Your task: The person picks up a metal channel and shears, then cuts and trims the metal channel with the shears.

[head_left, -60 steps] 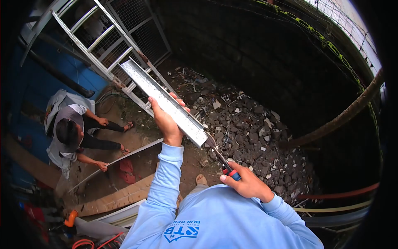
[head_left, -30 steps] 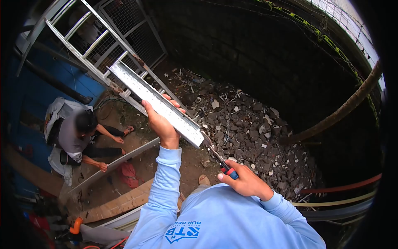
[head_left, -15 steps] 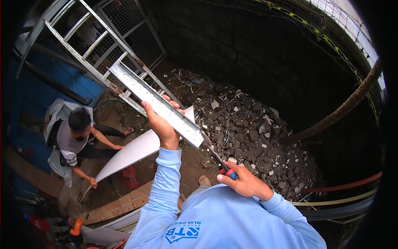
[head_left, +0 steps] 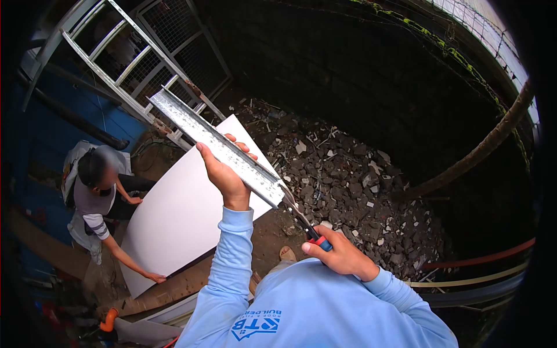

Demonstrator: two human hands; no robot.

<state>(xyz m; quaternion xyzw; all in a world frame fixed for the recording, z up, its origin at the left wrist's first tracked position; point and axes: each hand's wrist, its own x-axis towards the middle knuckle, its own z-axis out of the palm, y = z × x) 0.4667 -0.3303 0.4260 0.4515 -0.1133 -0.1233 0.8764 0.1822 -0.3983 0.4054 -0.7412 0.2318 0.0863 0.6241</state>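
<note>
Galvanized metal channel point(head_left: 216, 147), aloft in my hands; I judge it light, stiff lengthwise, slick, sharp-edged: best held near mid-length from beneath. Left hand point(head_left: 228, 178) clasps it there, thumb opposite fingers. Right hand point(head_left: 343, 255) wraps tin snips point(head_left: 302, 218), blades at channel's lower end.

One head-worn camera looks forward and steeply down — close above the light-blue long-sleeved fabric shirt point(head_left: 348, 298), farther from the dark-grey stony rubble heap point(head_left: 354, 188).

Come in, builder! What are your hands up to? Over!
Left hand holding metal channel. Right hand gripping snips, blades at channel's near end. White sheet behind channel, not blocking snips. Over.
</note>
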